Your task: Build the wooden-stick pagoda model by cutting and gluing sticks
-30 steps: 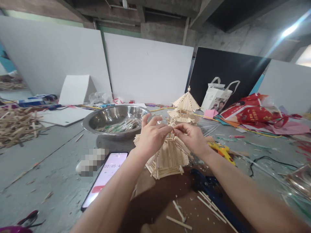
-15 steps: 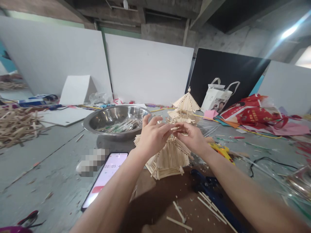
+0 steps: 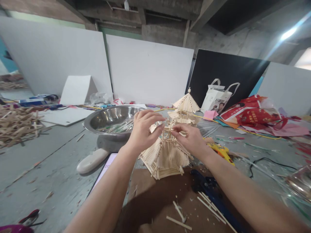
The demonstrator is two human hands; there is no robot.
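Observation:
A small pavilion model of thin wooden sticks (image 3: 171, 155) stands in front of me, with a sloped stick roof and a frame of upright sticks on top. At the left of that frame is my left hand (image 3: 145, 131), its thumb and fingers apart with nothing between them. From the right, my right hand (image 3: 190, 137) pinches a short wooden stick (image 3: 168, 129) at the level of the upright frame. Whether the stick touches the frame I cannot tell. Behind the right hand rises another stick pavilion (image 3: 186, 103) with a pointed roof.
A steel basin (image 3: 94, 126) holding bagged sticks stands at left. Nearer lie a white oval object (image 3: 92, 160) and a phone (image 3: 107, 166) partly behind my forearm. At right are a yellow glue gun (image 3: 221, 152), a blue-handled tool (image 3: 216, 197) and loose sticks (image 3: 179, 223).
My left hand has drawn left and away from the right hand, its fingers parting. The right hand stays near the model's top, holding the stick. My left forearm covers more of the phone.

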